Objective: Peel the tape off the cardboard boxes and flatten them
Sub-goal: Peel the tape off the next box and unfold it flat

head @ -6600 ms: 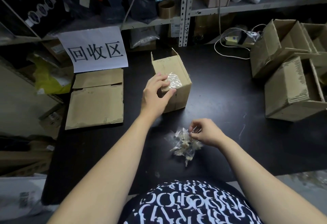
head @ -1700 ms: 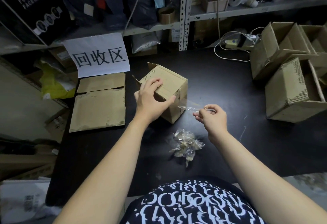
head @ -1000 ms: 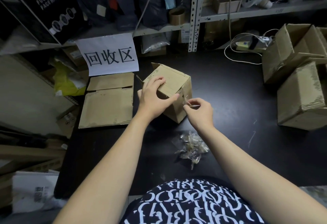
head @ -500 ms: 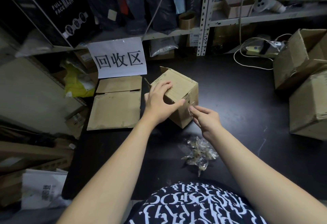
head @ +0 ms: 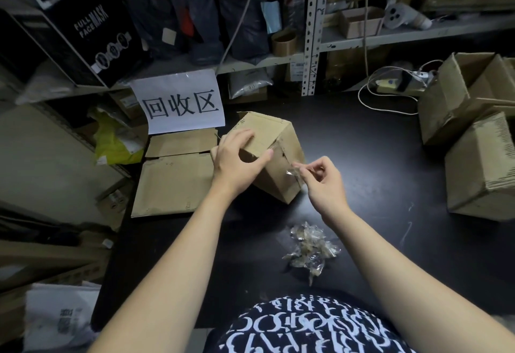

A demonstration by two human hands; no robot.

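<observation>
A small brown cardboard box [head: 274,135] lies tilted on the black table [head: 376,174], mid-frame. My left hand [head: 237,157] grips its near top edge, thumb on the front face. My right hand [head: 323,182] is just right of the box, pinching a strip of clear tape [head: 292,170] that still runs to the box's side seam. A crumpled wad of peeled tape [head: 309,249] lies on the table in front of me, apart from both hands.
Flattened cardboard [head: 175,179] lies at the table's left under a white paper sign [head: 181,104]. Several unflattened boxes [head: 473,140] stand at the right. Metal shelving [head: 312,29] with cables and clutter runs behind. The table's left edge drops to floor clutter.
My right hand has drawn back from the box's side with a tape strip pinched in its fingers. My left hand has kept its hold on the box; the view shifted left.
</observation>
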